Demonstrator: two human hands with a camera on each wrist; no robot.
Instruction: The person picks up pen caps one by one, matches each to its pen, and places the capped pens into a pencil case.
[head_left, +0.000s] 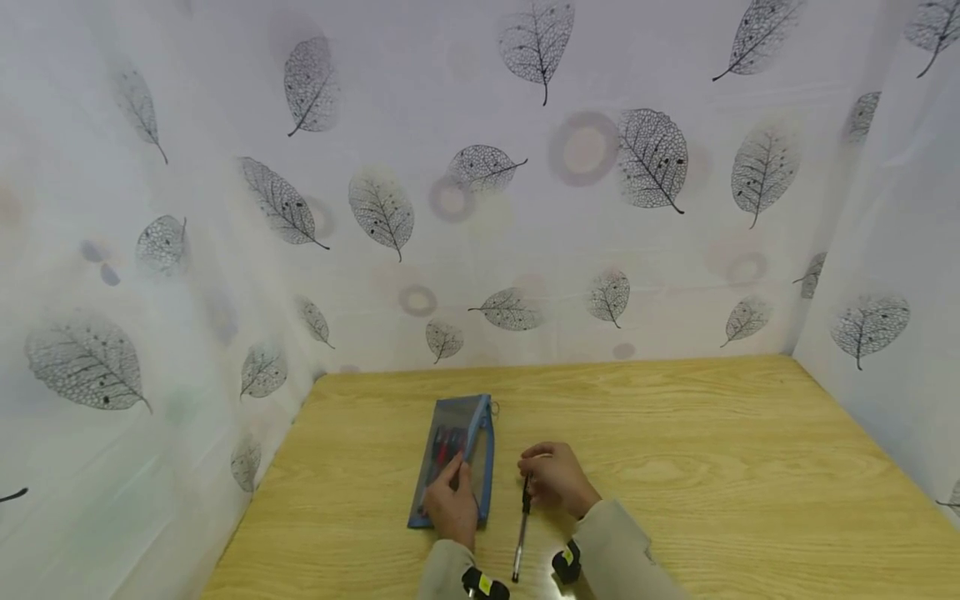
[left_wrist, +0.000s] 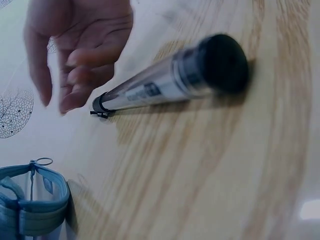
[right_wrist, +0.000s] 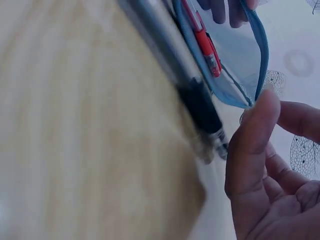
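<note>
A see-through pencil pouch (head_left: 455, 417) with blue edging lies on the table, its zipped side gaping. My left hand (head_left: 452, 506) pinches the pouch near its opening. Inside show a red pen (right_wrist: 206, 47) and some dark pens. To the pouch's right, a clear-barrelled pen (head_left: 521, 533) with black ends lies on the table. Over its far end hovers my right hand (head_left: 558, 479), fingers loosely bent. In the right wrist view, a gap shows between the right thumb (right_wrist: 255, 135) and the pen.
Beneath everything is a wood-grain table (head_left: 712, 467). A pale leaf-patterned curtain (head_left: 540, 233) rises behind it and along both sides. Each wrist wears a black band (head_left: 567, 562). A small ring (left_wrist: 44, 161) hangs at the pouch's zip end.
</note>
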